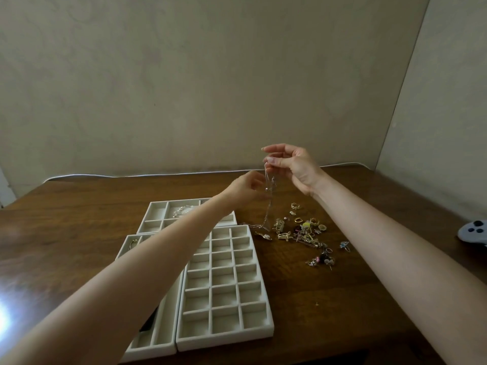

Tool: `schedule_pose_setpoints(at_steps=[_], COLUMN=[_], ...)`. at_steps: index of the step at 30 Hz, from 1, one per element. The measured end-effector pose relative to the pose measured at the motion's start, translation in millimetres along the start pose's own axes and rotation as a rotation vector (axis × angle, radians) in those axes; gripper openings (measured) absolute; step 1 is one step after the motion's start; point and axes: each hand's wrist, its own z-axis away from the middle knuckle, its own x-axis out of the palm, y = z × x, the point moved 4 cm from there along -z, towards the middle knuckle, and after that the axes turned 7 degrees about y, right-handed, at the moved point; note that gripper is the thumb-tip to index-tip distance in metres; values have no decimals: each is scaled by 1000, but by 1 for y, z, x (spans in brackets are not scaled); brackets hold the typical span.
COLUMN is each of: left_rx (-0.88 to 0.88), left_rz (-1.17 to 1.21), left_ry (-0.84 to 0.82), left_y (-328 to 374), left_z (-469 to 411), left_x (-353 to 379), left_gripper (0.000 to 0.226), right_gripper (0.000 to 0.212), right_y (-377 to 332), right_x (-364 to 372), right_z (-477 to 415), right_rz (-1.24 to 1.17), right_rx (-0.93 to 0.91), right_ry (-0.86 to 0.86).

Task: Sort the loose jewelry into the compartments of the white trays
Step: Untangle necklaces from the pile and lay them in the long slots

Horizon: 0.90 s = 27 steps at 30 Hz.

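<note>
My right hand pinches the top of a thin silver chain necklace and holds it up above the table. Its lower end still rests on the wood by the trays. My left hand grips the same chain lower down, near a small bead. A pile of loose jewelry, mostly gold pieces, lies to the right of the trays. Three white trays sit on the table: a many-celled grid tray, a far tray holding a pearl bracelet, and a left tray partly hidden under my left forearm.
The brown wooden table meets a beige wall at the back, with a white cable along that edge. A grey game controller lies at the right edge. A dark object sits in the left tray.
</note>
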Motion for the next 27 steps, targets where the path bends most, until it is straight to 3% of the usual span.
schedule_pose_setpoints(at_steps=[4, 9, 17, 23, 27], left_rx=[84, 32, -40, -13, -22], left_rz=[173, 339, 656, 643, 503], left_ry=[78, 153, 246, 309, 398], left_y=[13, 12, 11, 7, 5], left_z=[4, 3, 5, 6, 7], left_x=[-3, -13, -29, -39, -47], left_gripper=[30, 12, 5, 7, 11], right_gripper=[21, 23, 28, 17, 9], right_y=[-1, 3, 18, 16, 11], right_x=[6, 2, 8, 13, 11], right_z=[1, -1, 8, 6, 4], right_rz=[-7, 100, 264, 310, 349], right_rx=[-7, -33, 68, 63, 19], right_ry=[-29, 5, -82, -18, 51])
